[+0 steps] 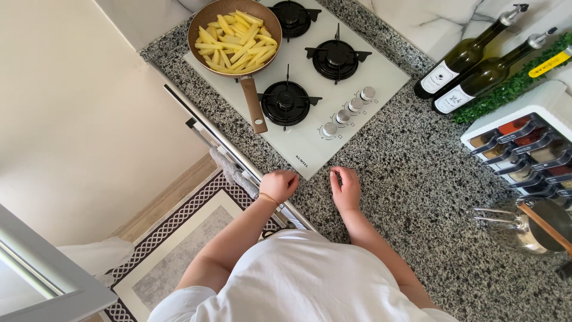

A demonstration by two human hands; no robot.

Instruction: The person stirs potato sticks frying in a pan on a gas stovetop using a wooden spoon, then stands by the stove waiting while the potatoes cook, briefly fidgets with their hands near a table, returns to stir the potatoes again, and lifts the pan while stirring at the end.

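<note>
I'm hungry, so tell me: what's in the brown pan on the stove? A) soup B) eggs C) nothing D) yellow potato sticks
D: the pan at the back of the stove is full of pale yellow potato sticks, while both hands rest on the counter in front.

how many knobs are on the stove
4. The knobs sit in a diagonal row on the white cooktop, along its right edge: first knob nearest the hands, second knob, third knob, fourth knob farthest. None look hidden.
</note>
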